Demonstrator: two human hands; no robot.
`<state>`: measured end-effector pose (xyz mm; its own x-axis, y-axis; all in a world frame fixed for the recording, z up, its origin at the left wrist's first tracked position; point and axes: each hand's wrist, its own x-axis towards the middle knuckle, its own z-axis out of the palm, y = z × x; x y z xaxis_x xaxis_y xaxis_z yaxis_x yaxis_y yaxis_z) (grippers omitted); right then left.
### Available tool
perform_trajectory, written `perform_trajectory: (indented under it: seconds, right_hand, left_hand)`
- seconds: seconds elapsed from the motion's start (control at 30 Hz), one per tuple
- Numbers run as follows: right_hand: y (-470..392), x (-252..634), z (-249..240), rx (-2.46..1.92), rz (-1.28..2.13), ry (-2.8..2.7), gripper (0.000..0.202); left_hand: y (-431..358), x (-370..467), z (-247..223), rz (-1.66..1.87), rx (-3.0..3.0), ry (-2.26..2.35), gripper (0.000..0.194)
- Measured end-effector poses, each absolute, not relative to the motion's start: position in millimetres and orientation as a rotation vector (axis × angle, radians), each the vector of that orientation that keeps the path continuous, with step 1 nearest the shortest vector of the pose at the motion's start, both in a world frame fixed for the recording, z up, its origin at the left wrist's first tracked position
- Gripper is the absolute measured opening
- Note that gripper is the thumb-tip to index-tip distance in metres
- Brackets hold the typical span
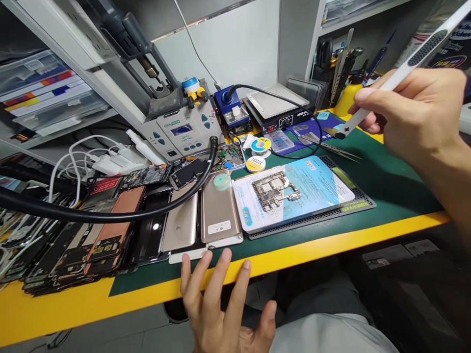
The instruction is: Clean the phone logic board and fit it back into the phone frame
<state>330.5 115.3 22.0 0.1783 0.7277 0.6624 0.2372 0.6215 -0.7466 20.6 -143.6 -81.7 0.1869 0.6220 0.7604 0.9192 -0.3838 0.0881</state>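
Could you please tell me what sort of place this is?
Probably a phone repair bench: a bare black circuit board on a blue-and-white packet, gold metal phone backs, and a grey soldering station.

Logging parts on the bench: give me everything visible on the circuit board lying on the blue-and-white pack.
The circuit board is irregular, dark with gold-toned edging, with silvery patches that look like metal and an open cut-out towards its right. It looks bare, with no casing; fine markings are too small to read. It lies flat on the left part of the printed pack. Neither the left hand nor the right hand touches it.
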Motion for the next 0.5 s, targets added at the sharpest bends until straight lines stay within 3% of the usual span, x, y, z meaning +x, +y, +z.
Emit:
perform_trajectory:
  seconds: [0.37, 0.5]
  right_hand:
    - [114, 332, 21, -0.871, 0.413, -1.408, 0.034]
    - [116, 333, 19, -0.863, 0.388, -1.430, 0.042]
  left_hand:
    - [-138, 32, -83, -1.056, -2.120, -1.427, 0.037]
    - [-133, 43, -84, -1.068, -2.140, -1.410, 0.042]
